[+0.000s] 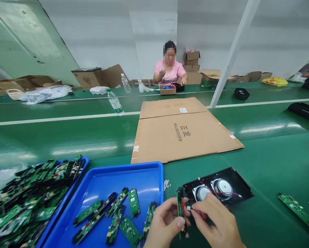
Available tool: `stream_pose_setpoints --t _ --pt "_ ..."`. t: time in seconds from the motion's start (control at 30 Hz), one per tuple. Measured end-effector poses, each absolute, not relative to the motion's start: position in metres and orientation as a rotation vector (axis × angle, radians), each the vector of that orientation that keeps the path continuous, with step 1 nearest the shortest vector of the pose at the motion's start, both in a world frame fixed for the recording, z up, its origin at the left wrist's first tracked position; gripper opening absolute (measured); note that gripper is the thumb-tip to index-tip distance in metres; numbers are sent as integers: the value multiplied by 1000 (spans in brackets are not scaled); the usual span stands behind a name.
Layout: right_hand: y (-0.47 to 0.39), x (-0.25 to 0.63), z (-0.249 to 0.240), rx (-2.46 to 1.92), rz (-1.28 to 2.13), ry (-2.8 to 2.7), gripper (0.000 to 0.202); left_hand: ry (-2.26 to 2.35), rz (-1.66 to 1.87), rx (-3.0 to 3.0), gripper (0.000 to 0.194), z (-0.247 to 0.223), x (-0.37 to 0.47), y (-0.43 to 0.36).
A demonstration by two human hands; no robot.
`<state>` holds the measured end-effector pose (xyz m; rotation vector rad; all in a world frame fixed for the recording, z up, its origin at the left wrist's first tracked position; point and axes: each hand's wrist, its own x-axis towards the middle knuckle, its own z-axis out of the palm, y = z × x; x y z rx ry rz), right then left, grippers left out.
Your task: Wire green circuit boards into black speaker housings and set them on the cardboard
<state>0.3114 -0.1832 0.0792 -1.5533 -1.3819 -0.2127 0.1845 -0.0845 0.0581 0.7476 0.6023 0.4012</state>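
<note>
My left hand (163,222) grips a narrow green circuit board (179,203) on edge, thumb on one side and fingers on the other. Close against it, my right hand (216,220) pinches a small white connector (188,208) at the board's side; whether the connector is seated is not clear. Just beyond my hands lies a black panel (238,177) with two round speakers (223,187) and thin red wires. To the left, a blue tray (123,167) holds several loose circuit boards (115,220). Small white pieces (166,185) lie between tray and panel.
A second tray piled with boards (38,193) stands far left. Another board (295,208) lies at right. Ahead are a flattened cardboard sheet (165,137), a water bottle (115,102) and a slanted white post (232,55). Across the bench sits a person (170,70) in pink.
</note>
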Motion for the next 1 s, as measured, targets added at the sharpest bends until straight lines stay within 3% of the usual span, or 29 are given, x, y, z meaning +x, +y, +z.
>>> stream_pose_setpoints --t 0.17,0.83,1.0 --pt "-180 308 73 -1537 -372 -1439 15 585 336 765 45 57 183 -85" --pt "-183 317 65 -1498 -437 -1613 16 566 181 752 52 57 189 -78" --pt "-187 320 68 -1516 -400 -1709 15 494 212 1187 35 61 184 -67"
